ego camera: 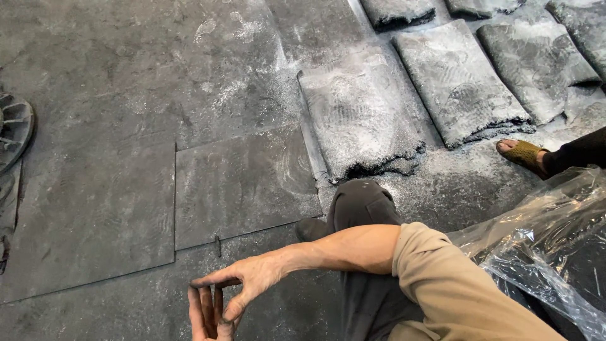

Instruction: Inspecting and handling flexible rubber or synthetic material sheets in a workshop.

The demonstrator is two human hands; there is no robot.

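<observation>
My right hand (249, 281) reaches leftward low over the dark, dusty floor, on a bare forearm with a tan sleeve rolled up at the elbow. Its forefinger and thumb curve in an arch over the fingertips of my left hand (205, 312), which comes up from the bottom edge with its blackened fingers straight and slightly apart. The two hands touch. I see nothing held in either one. Just above them a small dark peg (218, 246) sticks up at a seam between floor plates. My knee (361, 202) in dark trousers is bent beside my arm.
Several grey slabs dusted with white powder (360, 113) lie in rows at the upper right. Another person's foot in an olive sandal (521, 153) stands at the right. Crumpled clear plastic sheeting (549, 240) fills the lower right. A dark wheel-like part (12, 126) sits at the left edge.
</observation>
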